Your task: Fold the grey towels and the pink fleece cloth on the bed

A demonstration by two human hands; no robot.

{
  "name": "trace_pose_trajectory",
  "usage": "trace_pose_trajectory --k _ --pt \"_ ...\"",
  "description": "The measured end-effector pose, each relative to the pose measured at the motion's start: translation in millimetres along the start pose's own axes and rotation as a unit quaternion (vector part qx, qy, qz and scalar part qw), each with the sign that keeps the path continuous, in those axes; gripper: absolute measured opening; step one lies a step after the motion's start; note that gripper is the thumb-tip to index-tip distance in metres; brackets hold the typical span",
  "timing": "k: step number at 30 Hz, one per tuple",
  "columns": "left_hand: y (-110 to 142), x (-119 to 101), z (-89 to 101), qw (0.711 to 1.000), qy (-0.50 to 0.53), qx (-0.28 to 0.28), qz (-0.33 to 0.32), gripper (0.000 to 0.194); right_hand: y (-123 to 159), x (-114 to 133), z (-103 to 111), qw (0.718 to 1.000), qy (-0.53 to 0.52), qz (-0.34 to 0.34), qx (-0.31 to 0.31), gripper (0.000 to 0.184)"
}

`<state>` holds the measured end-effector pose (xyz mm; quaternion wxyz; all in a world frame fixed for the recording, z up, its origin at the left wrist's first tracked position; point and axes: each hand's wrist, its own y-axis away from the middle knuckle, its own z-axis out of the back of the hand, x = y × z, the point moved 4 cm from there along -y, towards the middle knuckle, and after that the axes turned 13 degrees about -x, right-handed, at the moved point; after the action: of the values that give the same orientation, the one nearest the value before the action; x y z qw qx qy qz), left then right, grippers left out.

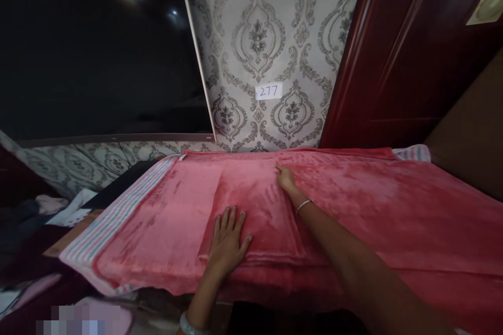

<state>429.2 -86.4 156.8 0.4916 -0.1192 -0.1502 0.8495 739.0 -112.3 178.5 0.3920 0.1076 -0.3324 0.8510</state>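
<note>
A folded panel of red plush cloth [255, 225] lies on a wider red plush blanket [173, 220] that covers the surface in front of me. My left hand [227, 245] rests flat on the near left part of the folded cloth, fingers spread. At the panel's far right corner is my right hand [286, 179], its fingers curled and seemingly pinching the cloth there; the fingertips are partly hidden. A pressed mark shows in the pile between both hands.
A striped underlayer [129, 204] shows along the blanket's left side. Behind stand a large dark screen [102, 57], patterned wallpaper with a label [269, 91] reading 277, and a dark red door [393, 63]. Clothes [74, 212] lie at the left.
</note>
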Motion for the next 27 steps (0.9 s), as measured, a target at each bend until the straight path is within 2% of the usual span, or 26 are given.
trace_pose_trajectory --k 3,6,8,11,13,15,17,21,24,27 --pt "-1 8 1.4 1.0 0.024 0.016 -0.01 0.064 2 0 3 0.999 0.024 -0.033 0.019 0.062" --pt "-24 19 14.4 0.996 0.085 0.015 -0.019 0.052 -3 16 9 0.998 0.042 -0.033 0.02 0.064" --pt "-59 24 28.5 0.993 0.117 -0.004 -0.014 0.05 -8 38 10 0.999 0.04 -0.003 0.027 0.064" --pt "-129 28 43.7 0.996 0.089 -0.019 0.011 0.053 -16 73 4 0.997 0.03 0.047 0.046 0.063" --pt "-172 28 42.3 0.998 0.047 -0.01 0.052 0.055 -18 87 -3 0.996 0.029 0.07 0.056 0.062" --pt "-197 27 29.1 0.996 0.008 0.009 0.086 0.057 -16 89 -12 0.992 0.037 0.092 0.072 0.062" --pt "-204 26 6.2 0.994 -0.018 0.031 0.099 0.059 -10 79 -22 0.989 0.055 0.101 0.088 0.063" --pt "-192 28 -36.5 0.994 -0.039 0.038 0.097 0.06 -2 50 -34 0.991 0.087 0.06 0.076 0.07" --pt "-189 33 -47.6 0.994 -0.03 0.031 0.097 0.062 -3 41 -39 0.992 0.093 0.027 0.076 0.073" --pt "-194 36 -50.1 0.993 -0.022 0.053 0.105 0.065 -6 40 -43 0.991 0.095 0.008 0.094 0.076"
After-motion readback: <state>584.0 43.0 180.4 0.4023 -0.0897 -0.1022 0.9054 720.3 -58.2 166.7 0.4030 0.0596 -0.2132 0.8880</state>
